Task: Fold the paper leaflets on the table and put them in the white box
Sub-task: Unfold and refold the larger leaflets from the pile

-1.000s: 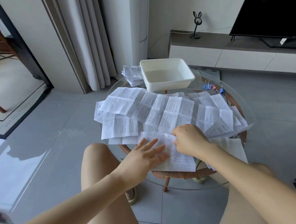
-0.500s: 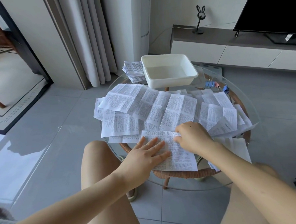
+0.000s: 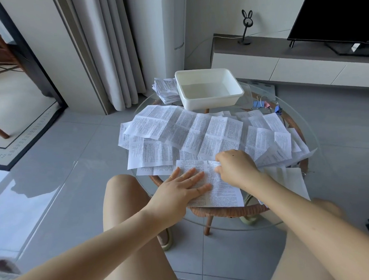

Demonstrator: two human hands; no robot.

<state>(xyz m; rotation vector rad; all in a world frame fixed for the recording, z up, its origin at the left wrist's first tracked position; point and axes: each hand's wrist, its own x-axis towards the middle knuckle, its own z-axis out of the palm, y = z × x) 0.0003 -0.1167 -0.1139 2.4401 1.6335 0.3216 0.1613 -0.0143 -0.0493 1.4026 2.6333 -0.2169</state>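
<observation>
Hands are creasing the nearest white printed paper leaflet (image 3: 220, 191), which is lying directly under them.
The left hand (image 3: 178, 193) is pressing flat on its left part, fingers straight; the right hand (image 3: 236, 169), fingers curled, is pinching its far edge. The white plastic box (image 3: 209, 103) is sitting straight ahead beyond the spread leaflets (image 3: 200, 134), nearer the right hand; the held leaflet's long axis is unclear.

text: none legible | paper leaflets (image 3: 202, 136): dense small black print, too fine to read | white box (image 3: 209, 95): no marking visible | binder clips (image 3: 261, 104): none
</observation>
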